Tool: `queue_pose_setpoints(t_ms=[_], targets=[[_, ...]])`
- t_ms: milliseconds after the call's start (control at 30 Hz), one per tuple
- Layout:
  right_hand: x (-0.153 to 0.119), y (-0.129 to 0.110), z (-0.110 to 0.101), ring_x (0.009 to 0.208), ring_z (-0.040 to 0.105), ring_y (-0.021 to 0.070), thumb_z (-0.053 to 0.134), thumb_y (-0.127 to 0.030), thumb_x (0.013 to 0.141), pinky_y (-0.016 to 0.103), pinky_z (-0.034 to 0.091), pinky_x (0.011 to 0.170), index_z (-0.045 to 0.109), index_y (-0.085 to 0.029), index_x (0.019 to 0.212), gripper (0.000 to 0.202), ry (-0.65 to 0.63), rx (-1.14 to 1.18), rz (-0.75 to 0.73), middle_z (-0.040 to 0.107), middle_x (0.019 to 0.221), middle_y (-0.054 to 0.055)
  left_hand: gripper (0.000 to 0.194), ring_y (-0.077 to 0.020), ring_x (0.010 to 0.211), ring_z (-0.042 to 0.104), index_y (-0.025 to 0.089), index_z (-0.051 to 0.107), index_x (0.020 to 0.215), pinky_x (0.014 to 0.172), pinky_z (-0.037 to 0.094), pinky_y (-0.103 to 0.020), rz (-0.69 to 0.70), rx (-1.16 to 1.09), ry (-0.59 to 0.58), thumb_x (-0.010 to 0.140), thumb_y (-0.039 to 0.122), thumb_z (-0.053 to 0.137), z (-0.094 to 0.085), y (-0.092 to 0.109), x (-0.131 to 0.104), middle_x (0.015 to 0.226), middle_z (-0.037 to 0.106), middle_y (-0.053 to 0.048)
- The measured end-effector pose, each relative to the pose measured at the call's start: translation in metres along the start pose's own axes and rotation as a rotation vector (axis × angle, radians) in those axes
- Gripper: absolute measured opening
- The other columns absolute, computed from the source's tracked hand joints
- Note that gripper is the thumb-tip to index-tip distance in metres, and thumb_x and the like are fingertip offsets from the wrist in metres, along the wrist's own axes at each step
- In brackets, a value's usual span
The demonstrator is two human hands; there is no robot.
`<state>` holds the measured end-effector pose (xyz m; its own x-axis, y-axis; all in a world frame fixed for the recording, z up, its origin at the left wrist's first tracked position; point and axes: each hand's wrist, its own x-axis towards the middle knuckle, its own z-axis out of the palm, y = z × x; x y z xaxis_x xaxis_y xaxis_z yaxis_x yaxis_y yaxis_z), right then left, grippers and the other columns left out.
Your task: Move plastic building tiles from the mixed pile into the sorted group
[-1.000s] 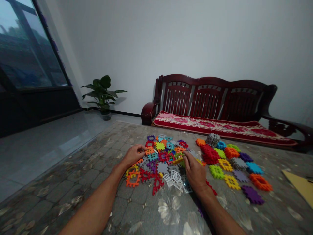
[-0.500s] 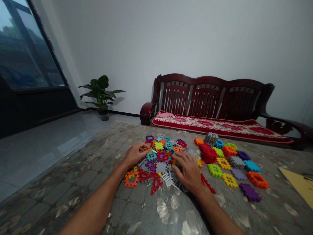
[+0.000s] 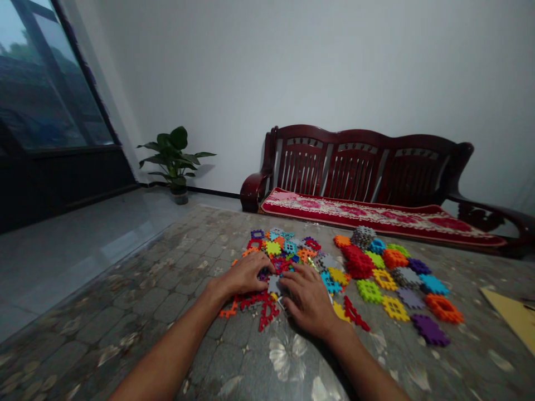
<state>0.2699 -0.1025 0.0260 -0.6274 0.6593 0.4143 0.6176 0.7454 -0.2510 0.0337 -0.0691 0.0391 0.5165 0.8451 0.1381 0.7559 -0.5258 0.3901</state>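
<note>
A heap of mixed plastic interlocking building pieces lies in front of me on the patterned tabletop. My left hand (image 3: pixel 251 273) rests over the heap's left side, thumb and index finger apart, with a bit of purple showing between them. On the near right side, my right hand (image 3: pixel 307 298) is palm down with its fingers spread. A flat grey toothed piece (image 3: pixel 274 285) lies between the two hands, close to the left thumb and the right fingertips. Just below sits a red triangular frame piece (image 3: pixel 268 313). A yellow toothed piece (image 3: pixel 273 248) lies beyond the hands. My palms hide pieces underneath.
Sorted stacks stand to the right, among them red pieces (image 3: pixel 358 262), a grey stack (image 3: pixel 363 236) and a purple piece (image 3: pixel 429 329). A yellow board (image 3: pixel 510 317) lies at the right edge. Behind the table (image 3: pixel 137 312) are a wooden bench (image 3: pixel 359 167) and a potted plant (image 3: pixel 175 159).
My left hand has moved right and nearer, towards the heap's middle. The right hand has shifted slightly left, uncovering blue and yellow pieces on its right and covering the white and dark frame pieces.
</note>
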Motion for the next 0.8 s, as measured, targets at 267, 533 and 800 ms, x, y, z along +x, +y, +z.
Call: queue_pose_setpoints(t_ms=[267,533,800], targets=[[0.009,-0.015,0.01,0.113,0.053,0.0259,0.063,-0.026,0.085,0.048,0.023,0.111,0.059,-0.027,0.123,0.038,-0.028,-0.066,0.085,0.069,0.117,0.005,0.028,-0.0229,0.106,0.055,0.023,0.072,0.1,0.092,0.042,-0.033,-0.044,0.019,-0.009,0.073,0.029,0.075,-0.001,0.002,0.0,0.109,0.061,-0.006],[0.015,-0.009,0.028,0.098,0.059,0.0258,0.062,-0.025,0.09,0.045,0.035,0.102,0.062,-0.021,0.117,0.028,0.014,-0.247,0.062,0.071,0.103,0.008,0.022,-0.0221,0.107,0.056,0.024,0.074,0.101,0.095,0.041,-0.032,-0.023,-0.049,0.015,0.08,0.031,0.069,0.002,-0.005,0.003,0.107,0.063,-0.006],[0.011,0.01,0.033,0.085,0.058,0.0231,0.053,-0.01,0.09,0.039,0.036,0.094,0.061,-0.016,0.121,0.033,0.201,-0.312,0.098,0.071,0.085,0.007,0.043,-0.0252,0.111,0.054,0.024,0.073,0.106,0.097,0.04,-0.035,-0.008,-0.137,-0.033,0.069,0.044,0.079,-0.002,-0.012,0.003,0.114,0.062,-0.007]])
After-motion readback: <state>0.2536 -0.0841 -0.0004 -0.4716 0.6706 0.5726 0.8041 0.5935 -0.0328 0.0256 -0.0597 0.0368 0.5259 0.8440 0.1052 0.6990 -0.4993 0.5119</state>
